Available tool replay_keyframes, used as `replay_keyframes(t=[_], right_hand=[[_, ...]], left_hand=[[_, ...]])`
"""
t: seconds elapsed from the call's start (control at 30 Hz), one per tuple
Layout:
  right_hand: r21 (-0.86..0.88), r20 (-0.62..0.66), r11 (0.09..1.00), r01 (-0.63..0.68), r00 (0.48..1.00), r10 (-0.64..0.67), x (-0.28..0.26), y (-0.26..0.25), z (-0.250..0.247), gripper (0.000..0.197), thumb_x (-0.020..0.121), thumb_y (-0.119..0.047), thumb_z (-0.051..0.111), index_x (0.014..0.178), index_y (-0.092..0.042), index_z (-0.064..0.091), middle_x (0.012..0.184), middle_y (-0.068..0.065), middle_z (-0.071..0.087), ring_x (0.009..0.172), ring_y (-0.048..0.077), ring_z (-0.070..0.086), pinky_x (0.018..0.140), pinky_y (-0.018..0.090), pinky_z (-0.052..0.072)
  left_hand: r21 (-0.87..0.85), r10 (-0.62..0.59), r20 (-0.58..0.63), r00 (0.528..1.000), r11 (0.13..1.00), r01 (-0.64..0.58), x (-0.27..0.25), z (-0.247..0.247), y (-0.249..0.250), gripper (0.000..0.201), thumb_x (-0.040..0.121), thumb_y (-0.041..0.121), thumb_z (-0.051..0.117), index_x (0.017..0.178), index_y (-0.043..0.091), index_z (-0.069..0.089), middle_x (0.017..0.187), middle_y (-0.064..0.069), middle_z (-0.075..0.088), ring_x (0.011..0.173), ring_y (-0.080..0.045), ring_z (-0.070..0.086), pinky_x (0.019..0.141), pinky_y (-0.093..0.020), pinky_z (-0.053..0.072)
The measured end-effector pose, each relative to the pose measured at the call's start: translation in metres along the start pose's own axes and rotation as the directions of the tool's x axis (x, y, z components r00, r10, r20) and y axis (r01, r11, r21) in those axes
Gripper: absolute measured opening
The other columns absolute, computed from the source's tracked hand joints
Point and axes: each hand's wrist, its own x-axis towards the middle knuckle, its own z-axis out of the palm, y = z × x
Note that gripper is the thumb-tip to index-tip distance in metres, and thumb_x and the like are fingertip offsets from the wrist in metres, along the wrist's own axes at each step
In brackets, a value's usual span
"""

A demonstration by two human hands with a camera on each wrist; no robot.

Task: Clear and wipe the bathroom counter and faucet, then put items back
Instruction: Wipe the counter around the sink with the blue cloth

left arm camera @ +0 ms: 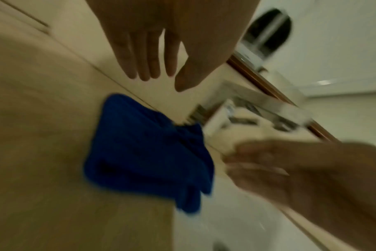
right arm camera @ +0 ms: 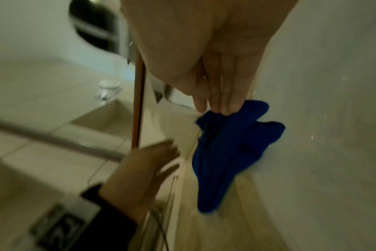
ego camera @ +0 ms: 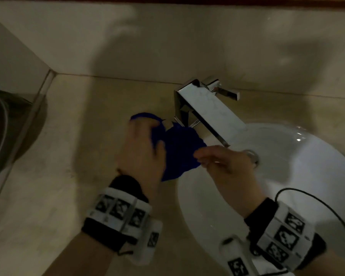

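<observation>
A crumpled blue cloth (ego camera: 179,154) (left arm camera: 144,149) (right arm camera: 230,149) lies on the beige counter (ego camera: 78,156), at the sink's left rim beside the base of the square chrome faucet (ego camera: 209,108) (left arm camera: 247,101). My left hand (ego camera: 150,132) (left arm camera: 167,81) hovers over the cloth's left part with fingers straight; the left wrist view shows it above the cloth, holding nothing. From the right, my right hand (ego camera: 199,156) (right arm camera: 219,107) reaches in with straight fingers, and the fingertips (right arm camera: 225,108) touch the cloth's right edge. Its thumb is hidden.
The white basin (ego camera: 297,176) with its drain (ego camera: 253,156) fills the right side under the faucet spout. A dark round object (ego camera: 0,132) sits at the far left behind a wall edge. A thin black cable (ego camera: 317,200) loops off my right wrist.
</observation>
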Motion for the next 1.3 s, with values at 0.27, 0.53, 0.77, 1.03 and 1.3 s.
replay_keyframes(t=[0.27,0.53,0.77,1.03,1.3], right_hand=[[-0.255,0.347,0.959,0.127,0.937,-0.031,0.011,-0.012,0.035,0.054,0.097,-0.010,0.048,0.148,-0.015,0.030,0.157,0.003,0.021,0.143,0.011,0.024,0.112,0.013,0.020],[-0.350,0.441,0.928,0.128,0.897,0.043,0.031,-0.022,0.051,0.072,0.093,-0.013,0.047,0.153,-0.013,0.008,0.160,0.002,0.003,0.147,0.014,0.001,0.119,0.025,0.012],[-0.427,0.445,0.891,0.155,0.894,0.058,0.062,-0.033,0.072,0.084,0.090,-0.019,0.055,0.152,-0.005,-0.001,0.160,0.013,0.004,0.147,0.024,0.010,0.118,0.033,0.020],[-0.379,0.436,0.922,0.085,0.895,0.097,0.096,-0.051,0.077,0.080,0.092,-0.017,0.054,0.152,-0.007,0.003,0.160,0.010,0.002,0.140,0.023,0.029,0.110,0.026,0.030],[-0.497,0.331,0.867,0.027,0.930,0.160,0.101,-0.063,0.103,0.086,0.090,-0.026,0.057,0.152,-0.004,0.001,0.159,0.016,-0.001,0.147,0.025,0.008,0.118,0.030,0.013]], left_hand=[[0.285,0.088,0.335,0.938,0.940,-0.190,-0.005,0.054,-0.013,0.082,0.079,0.055,0.005,0.146,0.014,-0.018,0.157,-0.006,-0.019,0.145,-0.020,-0.013,0.117,-0.037,-0.001],[0.294,0.038,0.423,0.905,0.939,-0.177,0.029,0.043,-0.024,0.077,0.097,0.043,0.033,0.148,0.016,-0.018,0.156,-0.002,-0.027,0.146,-0.018,-0.016,0.118,-0.036,-0.001],[0.297,0.051,0.480,0.876,0.930,-0.217,0.076,0.032,-0.038,0.066,0.102,0.033,0.026,0.149,0.015,-0.016,0.157,-0.001,-0.024,0.146,-0.017,-0.012,0.119,-0.036,0.002],[0.289,0.058,0.454,0.889,0.935,-0.208,0.110,0.027,-0.042,0.067,0.102,0.029,0.034,0.151,0.016,-0.009,0.158,-0.001,-0.018,0.147,-0.017,-0.008,0.119,-0.036,0.004],[0.318,0.120,0.463,0.878,0.902,-0.291,0.119,0.024,-0.059,0.067,0.101,0.032,0.027,0.148,0.021,-0.019,0.157,0.005,-0.023,0.146,-0.013,-0.011,0.119,-0.033,-0.001]])
